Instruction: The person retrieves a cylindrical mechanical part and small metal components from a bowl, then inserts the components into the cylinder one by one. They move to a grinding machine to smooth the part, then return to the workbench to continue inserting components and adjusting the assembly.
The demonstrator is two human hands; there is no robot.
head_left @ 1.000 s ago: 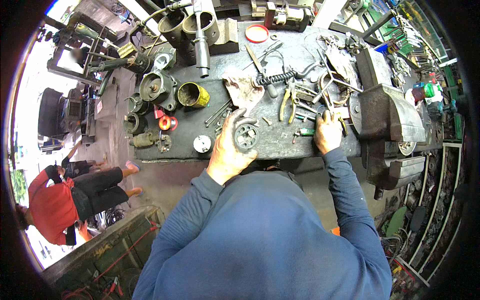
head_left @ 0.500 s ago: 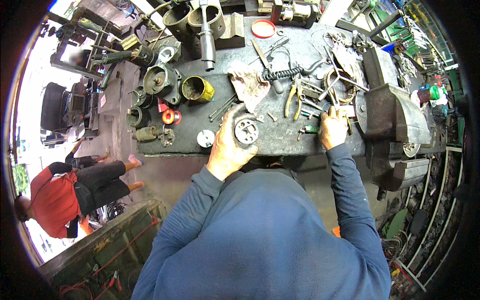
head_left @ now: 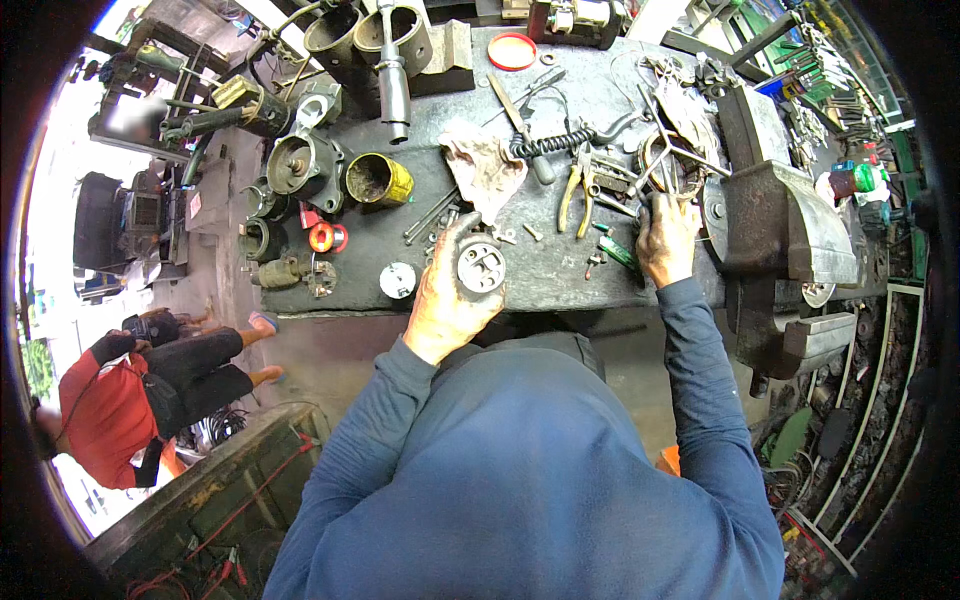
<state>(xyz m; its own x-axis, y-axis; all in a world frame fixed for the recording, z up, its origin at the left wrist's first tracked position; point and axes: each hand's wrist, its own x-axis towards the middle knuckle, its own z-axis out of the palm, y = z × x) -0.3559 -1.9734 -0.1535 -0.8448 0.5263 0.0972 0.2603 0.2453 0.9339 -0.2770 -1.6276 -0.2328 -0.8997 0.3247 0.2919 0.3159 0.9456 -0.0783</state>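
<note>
My left hand [head_left: 447, 300] is closed around a round metal motor part [head_left: 482, 267], its face with several openings turned up, over the front of the bench. My right hand [head_left: 667, 240] is on the bench among the tools at the right, fingers curled down; what they grip, if anything, is hidden. Left of it lie yellow-handled pliers [head_left: 577, 195] and a small green object [head_left: 619, 252]. A crumpled rag [head_left: 484, 165] lies just beyond my left hand. Beside that hand, on the bench, is a pale round disc [head_left: 398, 281].
A large bench vise [head_left: 790, 225] stands at the right edge of the workbench [head_left: 560, 280]. To the left are a yellow can [head_left: 381, 180], a metal housing [head_left: 302, 165] and a red-orange spool [head_left: 321, 237]. A person in a red top [head_left: 110, 410] is at the far left.
My right hand has shifted among the tools, its fingers now curled down; the green object beside it lies at a different angle. My left hand still holds the motor part.
</note>
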